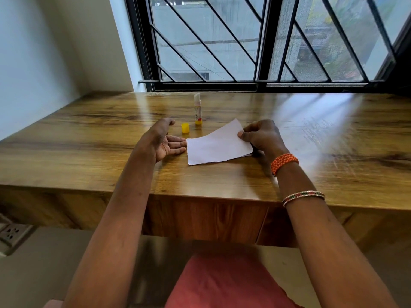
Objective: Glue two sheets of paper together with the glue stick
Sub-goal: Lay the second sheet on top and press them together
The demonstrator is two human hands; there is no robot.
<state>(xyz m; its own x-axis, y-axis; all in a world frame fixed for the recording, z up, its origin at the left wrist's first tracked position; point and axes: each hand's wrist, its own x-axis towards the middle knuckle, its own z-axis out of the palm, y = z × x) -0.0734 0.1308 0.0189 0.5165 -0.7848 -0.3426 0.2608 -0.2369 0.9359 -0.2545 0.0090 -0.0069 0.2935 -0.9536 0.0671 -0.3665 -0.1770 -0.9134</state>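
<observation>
A white sheet of paper lies on the wooden table, its right side lifted; the edge of a second sheet shows under it at the lower right. My right hand pinches the top sheet's right edge between thumb and fingers. My left hand rests on the table, palm turned inward, fingers straight, fingertips at the paper's left edge. Behind the paper the glue stick stands upright with its white glue exposed. Its yellow cap sits on the table just to its left.
A barred window runs along the table's far edge. A white wall closes the left side. The table's front edge is near my forearms, with a socket strip low at the left.
</observation>
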